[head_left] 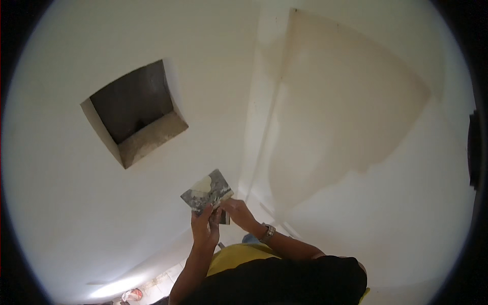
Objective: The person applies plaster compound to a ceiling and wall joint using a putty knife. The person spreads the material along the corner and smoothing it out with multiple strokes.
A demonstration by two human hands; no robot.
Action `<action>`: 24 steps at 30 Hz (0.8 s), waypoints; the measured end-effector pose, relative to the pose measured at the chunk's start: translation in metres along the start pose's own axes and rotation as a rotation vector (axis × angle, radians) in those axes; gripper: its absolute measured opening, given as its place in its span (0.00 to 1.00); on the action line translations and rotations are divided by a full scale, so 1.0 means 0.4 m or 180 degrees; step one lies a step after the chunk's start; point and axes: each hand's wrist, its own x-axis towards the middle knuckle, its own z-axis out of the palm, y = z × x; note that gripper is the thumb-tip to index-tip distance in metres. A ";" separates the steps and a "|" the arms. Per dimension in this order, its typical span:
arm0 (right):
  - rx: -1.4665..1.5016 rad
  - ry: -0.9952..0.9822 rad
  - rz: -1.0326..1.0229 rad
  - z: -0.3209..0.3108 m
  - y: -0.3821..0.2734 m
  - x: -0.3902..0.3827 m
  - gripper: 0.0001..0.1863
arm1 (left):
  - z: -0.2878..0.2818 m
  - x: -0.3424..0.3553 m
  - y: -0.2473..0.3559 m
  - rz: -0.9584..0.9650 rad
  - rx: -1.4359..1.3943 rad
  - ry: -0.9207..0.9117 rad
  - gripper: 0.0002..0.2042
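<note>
A square, grey-stained metal blade (216, 184) with pale cream paste on it is in front of me. My left hand (204, 224) is closed on it from below, thumb up at its lower edge. My right hand (239, 211), with a watch on the wrist, pinches at its right corner. A smaller dark flat piece (224, 217) shows below the blade between my hands; which hand holds it I cannot tell. Some fingers of both hands are hidden behind these tools.
Pale plastered walls surround me, with a recessed square opening (132, 101) at upper left and a beige patch (345, 91) on the right. A tiled floor (165, 282) shows at lower left with a red-and-white item (132, 295). A dark object (473, 150) sits at the far right rim.
</note>
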 end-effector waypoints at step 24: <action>0.3172 0.0910 0.0596 -0.001 -0.027 0.132 0.15 | -0.056 0.135 0.167 0.1217 0.2677 -0.0639 0.14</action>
